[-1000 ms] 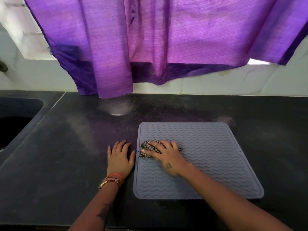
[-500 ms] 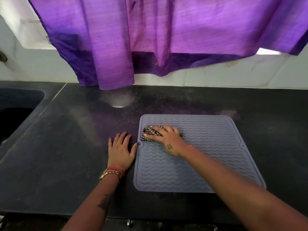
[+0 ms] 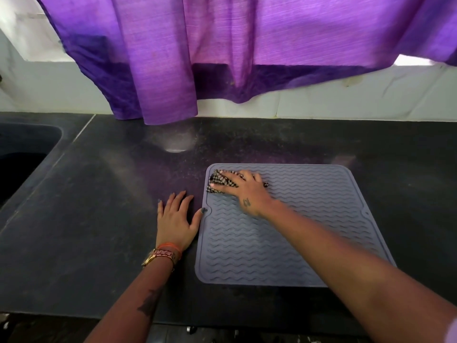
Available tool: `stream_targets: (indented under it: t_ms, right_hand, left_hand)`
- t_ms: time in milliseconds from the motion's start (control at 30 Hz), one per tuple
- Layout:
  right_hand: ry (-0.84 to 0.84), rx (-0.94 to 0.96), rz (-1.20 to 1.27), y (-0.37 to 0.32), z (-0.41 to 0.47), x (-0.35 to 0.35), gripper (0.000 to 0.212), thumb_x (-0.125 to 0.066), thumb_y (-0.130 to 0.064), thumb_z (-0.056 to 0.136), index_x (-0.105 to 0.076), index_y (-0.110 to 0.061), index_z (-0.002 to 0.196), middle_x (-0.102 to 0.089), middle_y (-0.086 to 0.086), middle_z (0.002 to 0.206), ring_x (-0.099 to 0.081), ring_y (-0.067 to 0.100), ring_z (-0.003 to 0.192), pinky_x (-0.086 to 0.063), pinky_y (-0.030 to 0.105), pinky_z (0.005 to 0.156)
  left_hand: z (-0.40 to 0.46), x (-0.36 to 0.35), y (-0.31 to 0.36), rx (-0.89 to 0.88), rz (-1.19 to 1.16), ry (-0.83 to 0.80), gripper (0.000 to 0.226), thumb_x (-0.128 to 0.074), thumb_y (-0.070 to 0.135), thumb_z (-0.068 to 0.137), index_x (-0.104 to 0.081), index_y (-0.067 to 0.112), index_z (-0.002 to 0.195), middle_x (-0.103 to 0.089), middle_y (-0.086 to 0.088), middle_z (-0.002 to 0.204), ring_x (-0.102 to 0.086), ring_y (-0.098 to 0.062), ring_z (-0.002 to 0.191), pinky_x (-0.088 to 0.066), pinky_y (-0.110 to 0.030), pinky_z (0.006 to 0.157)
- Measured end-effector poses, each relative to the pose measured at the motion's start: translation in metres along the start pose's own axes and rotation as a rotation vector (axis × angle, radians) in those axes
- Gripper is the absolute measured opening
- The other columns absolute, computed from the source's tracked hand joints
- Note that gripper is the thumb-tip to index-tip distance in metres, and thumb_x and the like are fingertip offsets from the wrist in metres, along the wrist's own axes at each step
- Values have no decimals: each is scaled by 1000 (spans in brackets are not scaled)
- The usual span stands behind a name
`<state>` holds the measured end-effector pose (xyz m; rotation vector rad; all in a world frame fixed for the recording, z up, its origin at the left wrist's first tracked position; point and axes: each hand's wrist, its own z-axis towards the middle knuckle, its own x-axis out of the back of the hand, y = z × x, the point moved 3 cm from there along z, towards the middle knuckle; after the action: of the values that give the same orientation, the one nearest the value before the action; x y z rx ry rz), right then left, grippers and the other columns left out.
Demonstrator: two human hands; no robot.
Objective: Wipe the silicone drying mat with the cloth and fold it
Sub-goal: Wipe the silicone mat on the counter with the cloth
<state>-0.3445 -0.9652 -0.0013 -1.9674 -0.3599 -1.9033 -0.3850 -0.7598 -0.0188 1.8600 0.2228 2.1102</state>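
Lying flat on the dark bench point(image 3: 99, 243), the silicone mat point(image 3: 284, 238) looks limp and grippy; best lifted at a corner. Right hand point(image 3: 243, 191), fingers spread, presses the checked cloth point(image 3: 218, 180) onto its far-left corner. Left hand point(image 3: 176, 219), fingers apart, rests flat beside its left edge.
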Motion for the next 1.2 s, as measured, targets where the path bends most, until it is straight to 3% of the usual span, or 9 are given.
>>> stream_targets:
  t_ms: [200,400,567,633,700,833,1067,1133,1200]
  right_hand:
    - [-78,6,238,23,35,30,79,-45,14,80,-50,-49,127,-36,-6,150,-39,24,112,-36,41,94]
    - [21,16,38,17,34,5,92,-42,13,81,-23,-54,140,-14,-7,157,-22,31,133,-23,45,101]
    - [-78,-11,230,28,50,19,85,-45,16,78,-44,-51,131,-28,-8,153,-31,27,126,-23,42,103]
    - [-9,-49,264,42,48,30,78,-49,13,80,-50,-48,127,-37,-7,148,-37,25,120,-29,41,102]
    - [82,-103,171,63,34,29,77,-48,10,82,-45,-51,130,-36,-7,149,-37,25,122,-29,40,97]
    - [34,-145,75,82,5,7,91,-46,11,79,-28,-57,136,-18,-9,156,-21,29,133,-21,44,102]
    - [7,-178,264,91,17,35,81,-43,17,79,-51,-48,127,-41,-1,146,-39,24,117,-33,36,97]
    - [71,-177,209,93,0,33,84,-43,17,79,-45,-48,131,-42,-1,146,-40,24,116,-32,35,96]
    - [72,-212,152,88,-22,17,90,-40,17,79,-34,-52,136,-30,-4,153,-31,28,129,-24,43,103]
  left_hand:
    - [0,1,1,5,1,-7,78,-16,69,80,-49,22,134,-39,-1,148,-24,-23,142,-6,-45,118]
    - [0,1,1,7,0,-11,79,-16,69,80,-49,23,134,-38,0,148,-24,-22,142,-5,-44,118]
    - [0,4,4,5,-6,-15,80,-16,70,79,-49,23,135,-37,0,149,-23,-22,142,-5,-44,118]
    - [0,4,4,5,-7,-12,80,-16,70,79,-49,22,134,-38,0,148,-24,-22,142,-6,-44,118]
    - [-1,3,3,6,-9,-2,79,-18,69,79,-51,21,133,-40,-1,147,-25,-23,141,-7,-45,118]
    - [0,1,2,2,-2,-3,79,-18,69,80,-51,21,133,-40,-1,147,-25,-23,141,-6,-44,118]
    - [-1,3,3,4,2,-15,81,-14,70,78,-48,23,135,-37,0,149,-22,-21,142,-4,-43,118]
    - [-1,2,2,4,0,-11,80,-15,70,79,-49,23,134,-38,0,148,-23,-21,142,-4,-43,118]
    - [0,0,1,3,-2,-5,78,-17,69,80,-50,22,133,-40,-1,147,-25,-22,142,-5,-44,118]
